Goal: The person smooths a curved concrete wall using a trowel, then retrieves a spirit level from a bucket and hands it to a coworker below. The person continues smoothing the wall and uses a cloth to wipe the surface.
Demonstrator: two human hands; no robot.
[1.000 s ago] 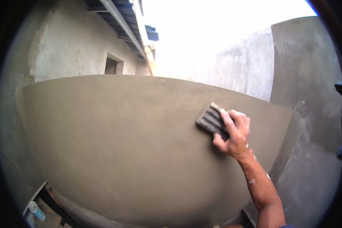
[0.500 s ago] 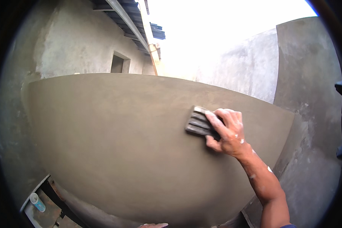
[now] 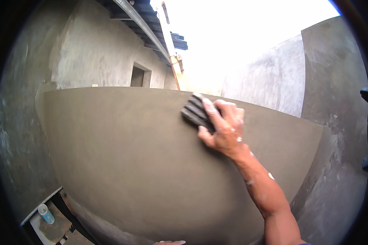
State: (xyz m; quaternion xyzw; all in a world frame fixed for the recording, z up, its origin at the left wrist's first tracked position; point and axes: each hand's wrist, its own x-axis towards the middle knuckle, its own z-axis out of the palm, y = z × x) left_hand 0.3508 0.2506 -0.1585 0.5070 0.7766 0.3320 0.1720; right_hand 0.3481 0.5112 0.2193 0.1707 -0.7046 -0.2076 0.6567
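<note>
My right hand (image 3: 224,126) is closed round a dark ridged block (image 3: 197,111), its thumb and fingers gripping the sides. The block's far face lies against the smooth grey-brown plastered wall (image 3: 143,155), close under the wall's top edge. White spots of plaster dot the hand and forearm. Only a sliver of my left hand (image 3: 169,242) shows at the lower edge. Its visible fingers look stretched out, and nothing can be seen in them; the rest of that hand is out of view.
At the lower left a white and blue tube-shaped container (image 3: 46,214) stands on a dirty board (image 3: 55,228). Rough grey walls (image 3: 339,77) rise on both sides. Beyond the plastered wall are a doorway (image 3: 140,76), a roof edge and a wooden post (image 3: 175,67).
My right hand has moved up and to the left with the ridged block, nearer the wall's top edge. The view has shifted slightly. My left hand stays at the lower edge.
</note>
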